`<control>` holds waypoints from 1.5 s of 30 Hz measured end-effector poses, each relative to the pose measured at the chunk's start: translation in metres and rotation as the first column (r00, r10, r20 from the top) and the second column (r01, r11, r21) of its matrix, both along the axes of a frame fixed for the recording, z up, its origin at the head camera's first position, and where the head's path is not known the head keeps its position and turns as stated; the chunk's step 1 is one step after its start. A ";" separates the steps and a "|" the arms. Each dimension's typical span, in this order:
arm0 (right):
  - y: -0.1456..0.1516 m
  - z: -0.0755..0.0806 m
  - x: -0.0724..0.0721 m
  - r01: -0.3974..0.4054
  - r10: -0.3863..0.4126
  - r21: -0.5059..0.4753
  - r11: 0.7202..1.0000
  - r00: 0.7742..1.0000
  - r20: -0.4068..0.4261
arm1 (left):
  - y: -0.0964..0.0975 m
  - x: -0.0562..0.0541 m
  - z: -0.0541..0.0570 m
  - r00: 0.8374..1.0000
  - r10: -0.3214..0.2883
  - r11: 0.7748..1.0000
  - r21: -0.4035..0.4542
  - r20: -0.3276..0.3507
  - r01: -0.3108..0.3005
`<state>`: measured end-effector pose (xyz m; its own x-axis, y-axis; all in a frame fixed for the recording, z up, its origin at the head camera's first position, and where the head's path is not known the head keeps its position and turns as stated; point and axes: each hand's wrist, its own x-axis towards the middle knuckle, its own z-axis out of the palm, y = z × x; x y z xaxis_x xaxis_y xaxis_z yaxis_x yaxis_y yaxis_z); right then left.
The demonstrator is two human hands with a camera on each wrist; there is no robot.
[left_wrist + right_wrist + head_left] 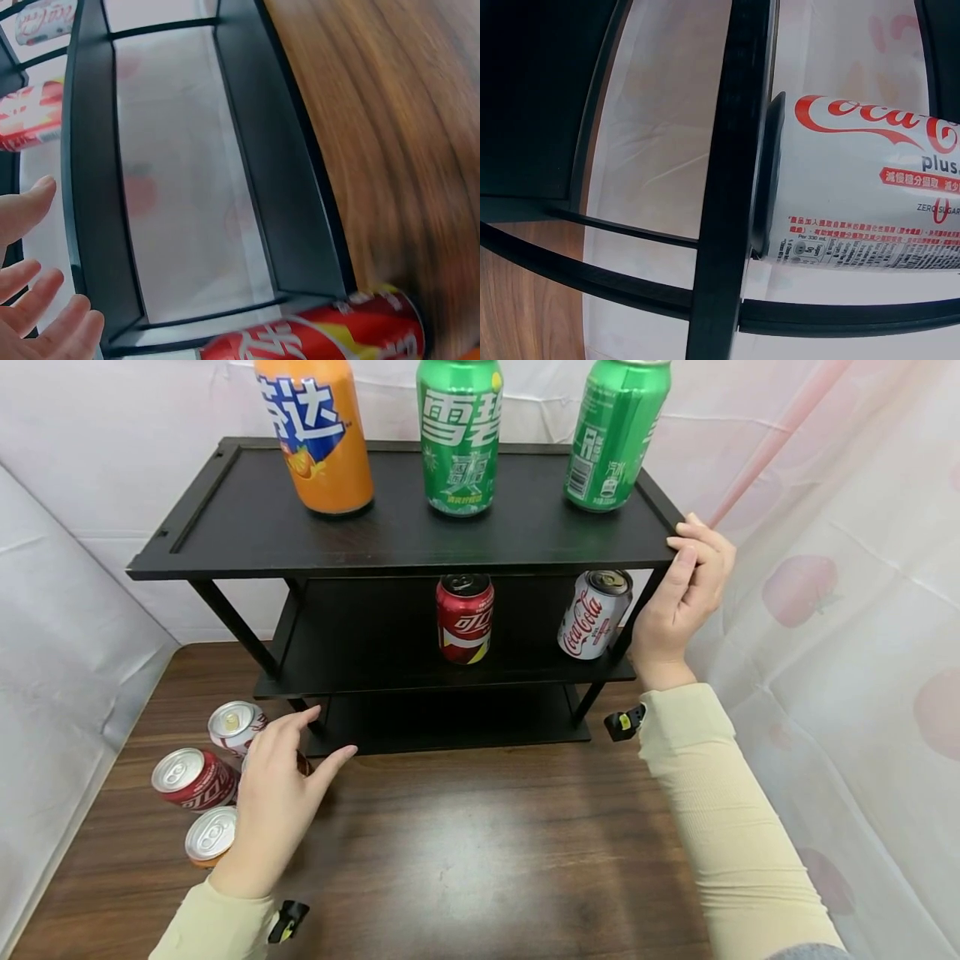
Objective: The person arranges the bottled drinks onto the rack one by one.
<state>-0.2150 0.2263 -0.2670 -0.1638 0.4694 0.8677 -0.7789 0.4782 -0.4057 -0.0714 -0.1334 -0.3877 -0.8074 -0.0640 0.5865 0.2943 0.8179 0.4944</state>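
A black three-tier shelf (420, 547) stands on a wooden table. At the top tier's front right corner my right hand (686, 597) grips the edge with curled fingers. My left hand (281, 785) is spread at the shelf's lower left, thumb and fingers apart with nothing between them. Beside it stand a white can (234, 725), a red cola can (197, 779) and a silver-topped orange can (211, 835). The left wrist view shows a red and yellow cola can (322, 334) by the bottom tier; in the head view the left hand mostly hides that spot.
On the top tier are an orange soda can (330, 452) and two green soda cans (461, 452). The middle tier bears a red cola can (465, 618) and a white Coca-Cola can (592, 614), the latter near the right post. Pale curtains (847, 635) hang around the table (480, 860).
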 end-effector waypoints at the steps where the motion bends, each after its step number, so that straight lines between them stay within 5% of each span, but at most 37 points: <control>1: 0.000 0.000 0.000 -0.002 0.002 0.000 1.000 1.000 0.000 | -0.002 0.000 -0.001 1.000 0.005 1.000 -0.010 0.008 -0.005; 12: -0.001 0.001 0.000 -0.009 0.009 0.007 1.000 1.000 0.003 | -0.032 0.003 -0.011 0.983 0.081 0.981 -0.185 0.162 -0.050; 20: -0.002 0.000 0.003 -0.005 0.005 0.003 1.000 1.000 -0.003 | -0.045 0.005 -0.020 0.905 0.156 0.957 -0.287 0.396 -0.039; 30: -0.003 0.003 0.004 0.001 -0.001 0.007 1.000 1.000 -0.004 | -0.052 0.001 -0.028 0.905 0.142 0.958 -0.286 0.402 -0.024; 36: -0.003 0.002 0.004 -0.003 0.003 0.006 1.000 1.000 -0.005 | -0.060 -0.001 -0.036 0.872 0.106 0.973 -0.229 0.477 0.007; 45: -0.001 -0.001 0.001 -0.013 0.013 -0.001 1.000 1.000 -0.019 | -0.066 -0.005 -0.042 0.856 0.115 0.970 -0.242 0.503 0.012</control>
<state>-0.2143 0.2254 -0.2678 -0.1535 0.4680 0.8703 -0.7927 0.4675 -0.3912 -0.0766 -0.1993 -0.4299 -0.9950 -0.0299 0.0955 0.0066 0.9327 0.3606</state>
